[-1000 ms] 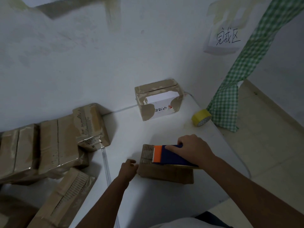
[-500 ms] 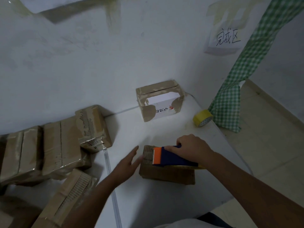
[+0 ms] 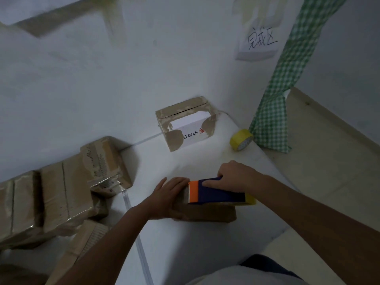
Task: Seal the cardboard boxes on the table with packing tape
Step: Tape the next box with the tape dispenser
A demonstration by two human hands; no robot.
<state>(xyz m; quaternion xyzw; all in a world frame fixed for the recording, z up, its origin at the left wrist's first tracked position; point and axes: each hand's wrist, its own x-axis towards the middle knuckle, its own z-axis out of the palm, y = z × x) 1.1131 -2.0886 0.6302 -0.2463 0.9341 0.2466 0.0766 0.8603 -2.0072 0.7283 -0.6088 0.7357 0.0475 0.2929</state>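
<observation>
A small flat cardboard box [image 3: 213, 212] lies on the white table [image 3: 185, 243] in front of me. On top of it sits a blue and orange tape dispenser [image 3: 216, 192] with a yellow roll at its right end. My right hand [image 3: 236, 174] grips the dispenser from above, index finger laid along its top. My left hand [image 3: 168, 194] lies over the box's left end, fingers straight on the top and thumb down the front side.
A taped white box [image 3: 185, 124] stands by the wall. A spare yellow tape roll [image 3: 240, 139] lies near the table's right edge, beside a green checked cloth [image 3: 273, 120]. Several taped boxes [image 3: 61, 188] are piled at the left. A paper sign [image 3: 259, 42] hangs on the wall.
My left hand opened, left the box's left front corner and now lies flat over the box's left end. The right hand and dispenser have hardly moved.
</observation>
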